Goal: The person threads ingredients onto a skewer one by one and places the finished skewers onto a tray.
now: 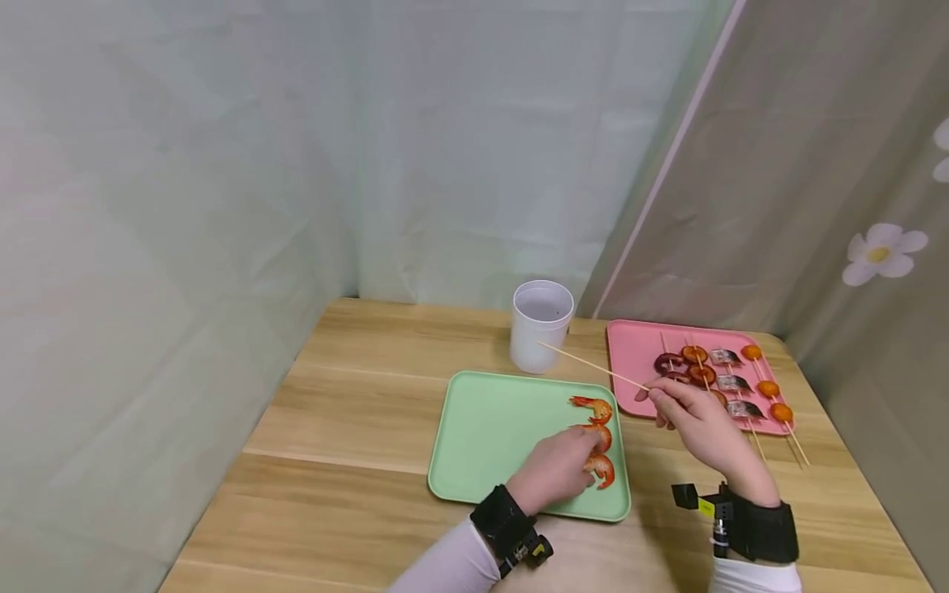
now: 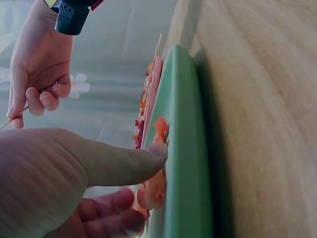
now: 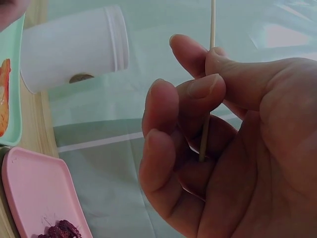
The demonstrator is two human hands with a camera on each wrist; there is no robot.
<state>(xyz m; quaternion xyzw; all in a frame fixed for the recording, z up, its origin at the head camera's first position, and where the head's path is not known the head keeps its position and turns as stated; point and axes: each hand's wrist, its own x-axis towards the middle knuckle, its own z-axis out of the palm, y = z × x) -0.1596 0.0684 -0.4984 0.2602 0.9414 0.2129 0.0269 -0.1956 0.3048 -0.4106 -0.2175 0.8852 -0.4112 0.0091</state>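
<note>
My right hand (image 1: 694, 418) pinches a thin bamboo skewer (image 1: 586, 362) between thumb and fingers, its bare tip pointing left near the white cup. In the right wrist view the skewer (image 3: 213, 22) passes under the thumb, its lower end among the curled fingers. My left hand (image 1: 559, 468) reaches over the right side of a green tray (image 1: 489, 436), where three cooked shrimp lie in a column. Its fingers partly cover the middle shrimp (image 1: 604, 438); the lower shrimp (image 1: 604, 471) lies by the thumb. In the left wrist view, thumb and fingers stand apart around a shrimp (image 2: 154, 188).
A white cup (image 1: 530, 346) stands behind the green tray. At the right, a pink tray (image 1: 630, 346) bears several loaded skewers with orange balls (image 1: 769, 389), fish pieces (image 1: 732, 384) and dark round slices (image 1: 700, 375). The upper shrimp (image 1: 593, 408) lies near the green tray's corner. Curtains hang behind the wooden table (image 1: 334, 428).
</note>
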